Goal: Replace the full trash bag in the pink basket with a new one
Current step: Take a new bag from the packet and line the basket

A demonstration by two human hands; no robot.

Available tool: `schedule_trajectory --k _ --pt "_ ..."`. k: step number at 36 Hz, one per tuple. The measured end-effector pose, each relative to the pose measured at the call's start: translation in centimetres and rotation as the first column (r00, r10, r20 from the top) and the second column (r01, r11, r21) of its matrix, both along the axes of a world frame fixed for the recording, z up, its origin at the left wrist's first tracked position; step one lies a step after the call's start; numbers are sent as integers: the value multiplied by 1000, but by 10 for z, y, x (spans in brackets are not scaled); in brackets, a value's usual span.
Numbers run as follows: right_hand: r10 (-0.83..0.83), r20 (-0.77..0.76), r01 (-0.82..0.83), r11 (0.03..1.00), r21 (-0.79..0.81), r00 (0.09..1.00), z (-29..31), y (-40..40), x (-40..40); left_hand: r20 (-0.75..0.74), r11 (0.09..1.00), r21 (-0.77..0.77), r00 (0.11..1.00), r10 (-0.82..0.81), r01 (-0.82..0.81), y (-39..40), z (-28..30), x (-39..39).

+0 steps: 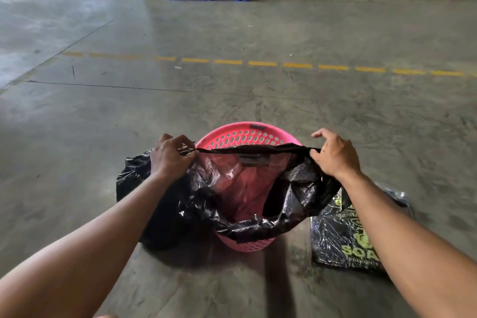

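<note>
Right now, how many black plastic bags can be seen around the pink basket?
3: the new bag stretched over the pink basket, a full bag to its left, and a printed pack to its right.

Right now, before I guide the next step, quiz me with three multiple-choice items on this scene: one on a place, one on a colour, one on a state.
1. Where does the filled black plastic trash bag sit?
A. on the concrete floor left of the pink perforated plastic basket
B. inside the basket
C. on the blue pallet

2. What colour is the dashed floor line?
A. white
B. yellow
C. red

3. What is the state of the new thin black bag?
A. folded in its pack
B. knotted shut
C. held open over the basket by the left hand and right hand

Answers: 1 A, the bulging bag rests beside the basket; 2 B, the dashes are yellow; 3 C, both hands pinch its stretched rim.
</note>
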State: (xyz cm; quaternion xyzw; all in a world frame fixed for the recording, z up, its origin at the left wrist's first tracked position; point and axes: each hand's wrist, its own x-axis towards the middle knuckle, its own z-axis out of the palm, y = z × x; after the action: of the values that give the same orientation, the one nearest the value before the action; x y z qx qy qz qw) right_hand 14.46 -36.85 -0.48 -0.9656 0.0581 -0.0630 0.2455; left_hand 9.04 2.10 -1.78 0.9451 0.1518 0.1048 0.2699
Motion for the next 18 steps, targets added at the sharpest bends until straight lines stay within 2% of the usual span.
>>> schedule_trajectory --k 6,11,14,18 --pt "-14 -25 19 976 216 1000 -7 9 15 81 988 -131 995 -65 76 -1 -5 10" --pt "6 -85 23 940 340 996 -16 18 35 94 952 -305 995 27 3 0 -11 27" --pt "53 -108 -5 914 405 993 -21 24 52 74 957 -290 996 45 -22 0 -13 38" --pt "-22 -133 79 896 437 991 -27 28 67 29 969 -249 1000 2 6 -4 -12 48"
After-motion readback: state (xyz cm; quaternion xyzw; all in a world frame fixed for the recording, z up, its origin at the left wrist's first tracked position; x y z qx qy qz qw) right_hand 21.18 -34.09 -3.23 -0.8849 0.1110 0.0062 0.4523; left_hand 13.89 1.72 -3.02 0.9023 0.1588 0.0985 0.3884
